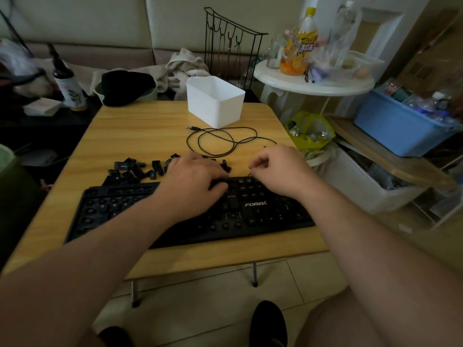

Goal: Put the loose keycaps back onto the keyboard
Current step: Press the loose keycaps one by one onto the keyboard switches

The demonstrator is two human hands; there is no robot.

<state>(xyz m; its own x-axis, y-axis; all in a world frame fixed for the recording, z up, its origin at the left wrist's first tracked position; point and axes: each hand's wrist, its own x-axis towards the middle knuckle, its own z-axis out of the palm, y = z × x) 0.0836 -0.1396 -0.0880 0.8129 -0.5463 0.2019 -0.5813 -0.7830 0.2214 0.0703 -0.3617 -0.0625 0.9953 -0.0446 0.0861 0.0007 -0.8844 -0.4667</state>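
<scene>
My left hand [198, 172] lies flat on the keyboard [250, 211], fingers pressing down. My right hand [278, 169] is curled; I cannot tell if it holds anything. The loose keycaps [135, 169] lie just behind the keyboard. They look small, light and hard, so I should pinch each by its sides.

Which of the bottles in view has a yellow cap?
The tall yellow-labelled drink bottle on the round white side table; the dark-capped white bottle at left and the clear bottle beside it don't.
</scene>
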